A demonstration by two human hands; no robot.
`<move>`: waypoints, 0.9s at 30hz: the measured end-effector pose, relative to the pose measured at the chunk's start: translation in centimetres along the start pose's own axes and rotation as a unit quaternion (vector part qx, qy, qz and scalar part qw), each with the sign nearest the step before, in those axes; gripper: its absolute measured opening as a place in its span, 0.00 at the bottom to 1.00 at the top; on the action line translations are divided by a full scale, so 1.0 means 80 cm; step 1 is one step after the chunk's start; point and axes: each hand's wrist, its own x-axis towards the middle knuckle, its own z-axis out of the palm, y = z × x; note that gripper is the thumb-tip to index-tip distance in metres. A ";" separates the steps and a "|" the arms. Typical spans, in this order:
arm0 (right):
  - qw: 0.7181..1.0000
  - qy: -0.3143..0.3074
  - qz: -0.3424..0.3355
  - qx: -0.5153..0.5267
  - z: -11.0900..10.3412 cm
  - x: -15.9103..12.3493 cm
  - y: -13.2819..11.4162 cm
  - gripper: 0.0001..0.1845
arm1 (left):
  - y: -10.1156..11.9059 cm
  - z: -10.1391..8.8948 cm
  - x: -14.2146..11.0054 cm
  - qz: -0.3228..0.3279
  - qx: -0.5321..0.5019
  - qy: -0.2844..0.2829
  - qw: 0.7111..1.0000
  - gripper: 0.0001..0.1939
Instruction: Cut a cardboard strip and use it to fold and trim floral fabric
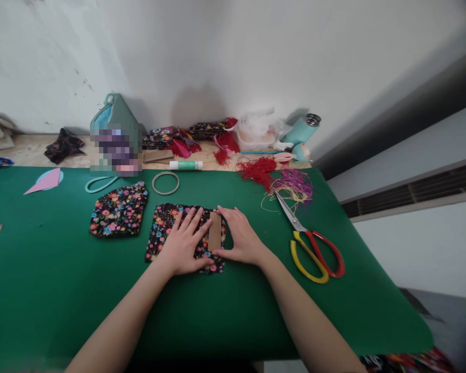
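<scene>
Currently, the floral cloth (159, 237) lies flat on the green surface (42, 290) beneath the left hand (184, 248), spread open, gripping nothing. Ideally, apply even pressure and align the cardboard strip (215, 233) squarely. The right hand (243, 241), half open, spans the strip's ends; grip is unconfirmed. Behind, a plastic tub (258, 140) bears crumpled clear plastic (256, 122); the bottle's (302, 129) contents are hidden.

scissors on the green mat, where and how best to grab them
Probably by the yellow loop and red loop, with the right hand coming from the near side: the scissors lie flat with their loops toward the person, while the blades point away, tips by the loose threads.
</scene>
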 end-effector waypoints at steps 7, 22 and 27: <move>1.000 -0.009 0.001 -0.007 -0.002 0.001 -0.002 0.56 | -0.001 0.000 0.000 -0.001 0.007 -0.004 1.000 0.47; 1.000 -0.011 0.004 -0.004 -0.002 0.001 -0.001 0.56 | -0.002 0.000 0.000 0.002 0.013 -0.008 1.000 0.48; 1.000 -0.010 0.007 -0.001 -0.002 0.001 -0.001 0.57 | -0.002 0.001 0.000 0.005 0.013 -0.009 1.000 0.48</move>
